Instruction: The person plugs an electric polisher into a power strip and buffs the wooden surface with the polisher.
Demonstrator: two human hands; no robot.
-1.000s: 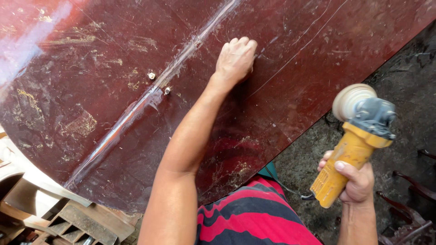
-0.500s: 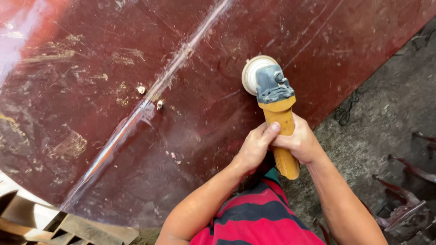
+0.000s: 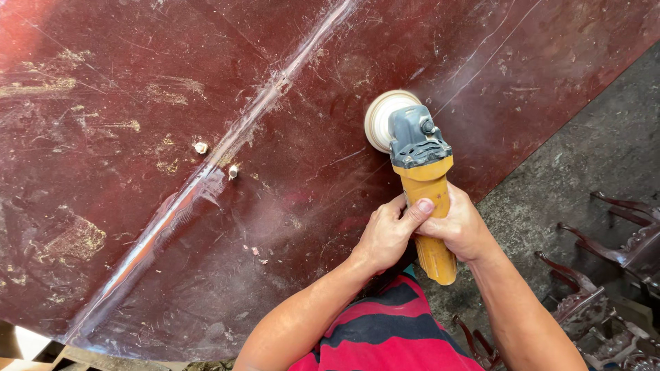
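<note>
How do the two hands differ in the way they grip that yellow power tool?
The left hand wraps the yellow-bodied sander with the grey head from the left side, its thumb lying across the top of the handle; the right hand closes round it from the right, with its thumb out of view. The left hand is seen from its back with the knuckles plain, while the right shows mostly the wrist side. Both clasp the handle just below the grey head, touching each other, above the dark red scratched panel.
</note>
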